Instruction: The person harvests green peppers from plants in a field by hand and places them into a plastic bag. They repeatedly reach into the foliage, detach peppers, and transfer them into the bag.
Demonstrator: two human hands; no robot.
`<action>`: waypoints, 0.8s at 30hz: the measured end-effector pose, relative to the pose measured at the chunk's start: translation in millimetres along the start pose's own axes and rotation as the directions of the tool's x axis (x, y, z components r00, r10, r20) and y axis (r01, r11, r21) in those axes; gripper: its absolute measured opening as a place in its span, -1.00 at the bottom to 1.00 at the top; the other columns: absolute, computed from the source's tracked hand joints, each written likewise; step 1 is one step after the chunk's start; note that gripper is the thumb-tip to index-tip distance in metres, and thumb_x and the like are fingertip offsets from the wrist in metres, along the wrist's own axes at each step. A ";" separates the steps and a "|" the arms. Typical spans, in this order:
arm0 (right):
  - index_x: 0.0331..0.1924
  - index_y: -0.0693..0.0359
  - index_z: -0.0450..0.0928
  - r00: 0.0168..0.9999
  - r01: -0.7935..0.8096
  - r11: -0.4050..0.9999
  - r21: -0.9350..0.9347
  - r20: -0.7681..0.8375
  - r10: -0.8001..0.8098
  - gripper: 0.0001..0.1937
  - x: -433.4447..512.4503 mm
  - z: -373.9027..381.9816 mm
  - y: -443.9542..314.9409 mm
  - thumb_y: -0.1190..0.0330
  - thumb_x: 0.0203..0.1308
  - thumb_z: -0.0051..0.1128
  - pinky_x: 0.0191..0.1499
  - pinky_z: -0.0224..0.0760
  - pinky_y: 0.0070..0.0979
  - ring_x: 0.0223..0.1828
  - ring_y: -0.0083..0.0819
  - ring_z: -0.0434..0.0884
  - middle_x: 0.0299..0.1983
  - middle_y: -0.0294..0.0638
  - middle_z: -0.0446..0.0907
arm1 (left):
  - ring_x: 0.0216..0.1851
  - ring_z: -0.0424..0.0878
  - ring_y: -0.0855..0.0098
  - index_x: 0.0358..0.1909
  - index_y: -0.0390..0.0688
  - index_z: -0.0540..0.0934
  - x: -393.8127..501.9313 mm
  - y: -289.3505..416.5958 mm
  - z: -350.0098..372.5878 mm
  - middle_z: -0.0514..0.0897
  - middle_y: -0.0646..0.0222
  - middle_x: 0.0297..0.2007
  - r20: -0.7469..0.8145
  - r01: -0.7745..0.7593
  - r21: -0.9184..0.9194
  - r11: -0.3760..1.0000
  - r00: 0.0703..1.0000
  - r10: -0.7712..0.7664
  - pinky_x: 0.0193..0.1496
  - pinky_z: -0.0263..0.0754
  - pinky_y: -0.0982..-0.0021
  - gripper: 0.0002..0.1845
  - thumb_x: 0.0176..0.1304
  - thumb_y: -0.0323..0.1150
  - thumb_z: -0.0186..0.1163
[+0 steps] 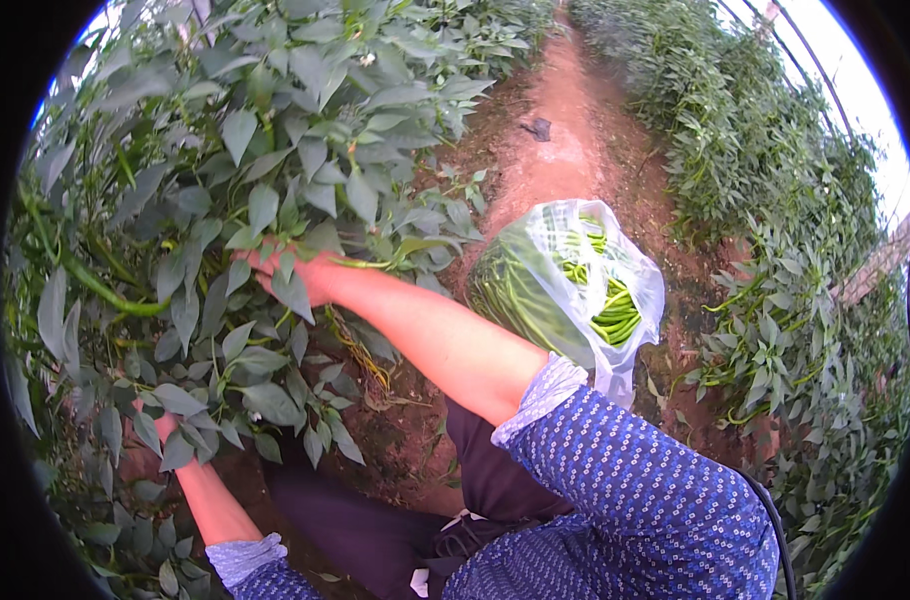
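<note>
My right hand (pixel 297 274) reaches across into a chili pepper plant (pixel 267 375), palm side and fingers partly behind leaves. Lower down on the left, my left hand (pixel 158 427) is among the same plant's leaves, which cover most of it. Whether either hand holds anything is hidden. A long green chili pepper (pixel 106 289) hangs to the left of my right hand. Close to my right wrist is a slender pale green pepper (pixel 361 263). Beyond my right forearm, a clear plastic bag (pixel 515 277) stands on the soil, its mouth open, full of green chili peppers (pixel 616 315).
A reddish dirt path (pixel 567 90) runs away between two rows of pepper plants. The right-hand row (pixel 770 300) bears some peppers too. A dark scrap (pixel 539 129) lies on the path. A pole (pixel 879 259) leans at the far right. Yellow twine (pixel 368 360) hangs near the plant's base.
</note>
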State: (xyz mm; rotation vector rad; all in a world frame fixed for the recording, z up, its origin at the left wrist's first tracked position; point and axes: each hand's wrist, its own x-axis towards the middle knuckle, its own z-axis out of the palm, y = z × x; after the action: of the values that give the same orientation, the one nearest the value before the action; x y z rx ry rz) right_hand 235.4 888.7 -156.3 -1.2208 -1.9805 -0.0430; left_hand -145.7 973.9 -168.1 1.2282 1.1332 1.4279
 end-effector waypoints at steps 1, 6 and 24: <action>0.59 0.17 0.01 0.989 -0.114 0.993 0.027 0.101 0.111 -0.40 -1.4 -1.2 -2.5 0.26 0.52 -0.34 0.16 0.46 -0.34 0.25 -0.04 0.42 0.50 0.05 0.18 | 0.17 0.58 0.06 0.19 -0.29 0.52 5.3 1.9 6.8 0.62 0.04 0.16 0.014 0.001 0.026 1.000 1.000 -0.002 0.28 0.45 0.10 -0.54 0.37 -0.22 0.20; 0.58 0.19 0.01 0.928 -0.068 0.854 -0.516 0.281 0.244 -0.41 -1.7 -9.0 -23.5 0.31 0.52 -0.40 0.43 0.18 -0.31 0.42 -0.15 0.28 0.60 -0.06 0.05 | 0.17 0.57 0.02 0.18 -0.28 0.52 19.1 10.1 51.7 0.61 -0.01 0.14 0.095 -0.014 0.149 0.989 0.995 -0.001 0.27 0.44 0.10 -0.53 0.37 -0.18 0.21; 0.31 0.38 0.42 0.978 -0.202 0.977 -0.076 0.031 0.204 -0.53 -6.8 -95.9 -99.0 0.50 0.30 0.02 0.41 0.31 -0.23 0.34 0.11 0.49 0.30 0.22 0.48 | 0.38 0.31 -0.26 0.50 -0.51 0.05 -42.2 42.6 251.7 0.31 -0.37 0.36 0.245 -0.463 0.260 0.848 0.881 0.406 0.47 0.18 0.02 0.04 0.28 0.01 0.32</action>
State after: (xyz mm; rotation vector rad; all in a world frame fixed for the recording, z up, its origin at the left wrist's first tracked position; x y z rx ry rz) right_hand 218.9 791.5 -59.7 -1.4755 -1.8910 0.0120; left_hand 105.3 945.3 -112.0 1.9013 1.0155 1.4563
